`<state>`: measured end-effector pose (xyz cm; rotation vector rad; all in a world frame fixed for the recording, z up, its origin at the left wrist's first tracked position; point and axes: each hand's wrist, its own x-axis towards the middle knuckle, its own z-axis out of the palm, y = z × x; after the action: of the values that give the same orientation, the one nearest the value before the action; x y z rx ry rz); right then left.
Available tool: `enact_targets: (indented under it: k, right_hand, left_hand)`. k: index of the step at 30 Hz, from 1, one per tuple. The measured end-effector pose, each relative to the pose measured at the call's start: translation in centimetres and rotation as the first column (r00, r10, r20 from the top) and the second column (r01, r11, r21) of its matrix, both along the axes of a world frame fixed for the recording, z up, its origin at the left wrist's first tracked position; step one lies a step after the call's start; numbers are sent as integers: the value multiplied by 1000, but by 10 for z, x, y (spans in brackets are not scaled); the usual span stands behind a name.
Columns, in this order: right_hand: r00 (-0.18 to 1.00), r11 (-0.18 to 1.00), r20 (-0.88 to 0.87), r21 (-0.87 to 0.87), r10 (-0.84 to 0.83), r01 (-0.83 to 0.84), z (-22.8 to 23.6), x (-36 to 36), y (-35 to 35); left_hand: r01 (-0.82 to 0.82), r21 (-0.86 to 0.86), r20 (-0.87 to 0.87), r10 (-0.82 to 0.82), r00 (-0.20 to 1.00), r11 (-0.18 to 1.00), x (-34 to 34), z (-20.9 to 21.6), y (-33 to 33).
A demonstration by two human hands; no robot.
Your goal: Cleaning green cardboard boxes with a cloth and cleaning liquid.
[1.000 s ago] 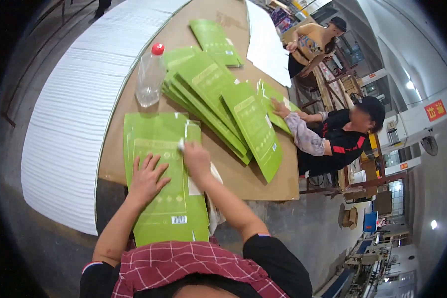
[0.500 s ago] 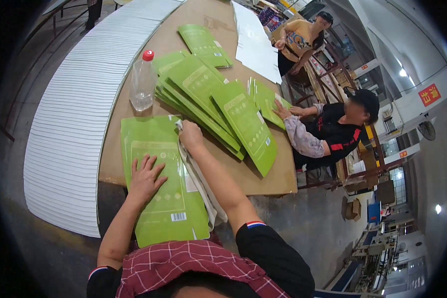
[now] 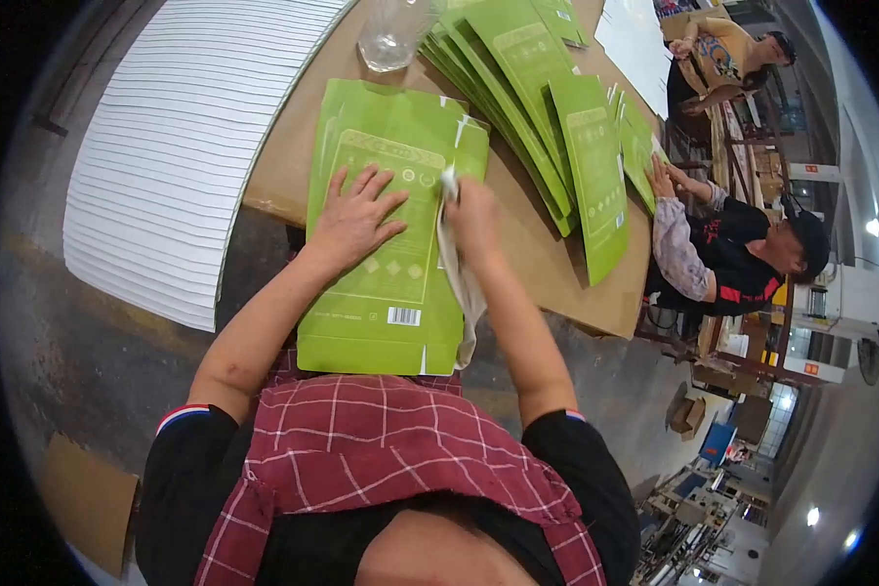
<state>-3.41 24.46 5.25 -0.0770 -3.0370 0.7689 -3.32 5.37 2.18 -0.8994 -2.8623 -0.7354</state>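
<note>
A short stack of flat green printed cardboard sheets (image 3: 361,322) lies in front of me at the table's near edge. My left hand (image 3: 356,220) rests flat on the top sheet, fingers spread. At the right edge of that sheet, my right hand (image 3: 471,220) is closed round a whitish cloth (image 3: 467,298), slightly blurred. The cloth trails from the fist along the sheet's edge toward me. To the right, more green sheets (image 3: 517,107) lie fanned in an overlapping pile, with one loose sheet (image 3: 593,181) on its near side.
A clear plastic bottle (image 3: 388,44) stands beyond my sheets on the brown cardboard-covered table (image 3: 517,278). Long rows of white sheets (image 3: 181,146) run along the left. A co-worker (image 3: 722,239) at the right has both hands on green sheets; another person (image 3: 727,59) stands farther back.
My right hand has moved with the cloth from near the sheet's far corner toward me along its right edge. My left hand stays on the sheet. The whole view has shifted.
</note>
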Motion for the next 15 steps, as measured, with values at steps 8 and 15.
enact_targets:
  k: [8,15]
  right_hand:
    - [968,950,-248,293,-33,108,-22,-51,4]
    - [922,941,-239,225,305,-253,-28,100,-3]
  left_hand:
    - [4,24,15,-4,1000,1000,-15,7,2]
    - [33,53,45,-35,998,998,-2,-1,3]
